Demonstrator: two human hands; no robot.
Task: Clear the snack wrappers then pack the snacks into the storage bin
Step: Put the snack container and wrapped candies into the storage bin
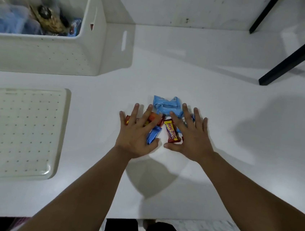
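We've got both hands down flat over a small heap of snacks in the middle of the white counter (205,102). Our left hand (136,134) lies spread, fingers splayed, palm down across an orange-red packet (154,118) and a narrow blue wrapper (153,134), gripping nothing. Our right hand (192,138) is spread the same way, fingers resting on a crumpled light-blue packet (165,105), its thumb just beside a red-and-yellow bar (171,132) lying between the two hands. Off to the far left stands the white storage bin (90,56), well apart from the heap, with a clear plastic bag (27,8) and some blue packets inside. Its perforated lid (18,131) lies flat on the counter just in front of it.
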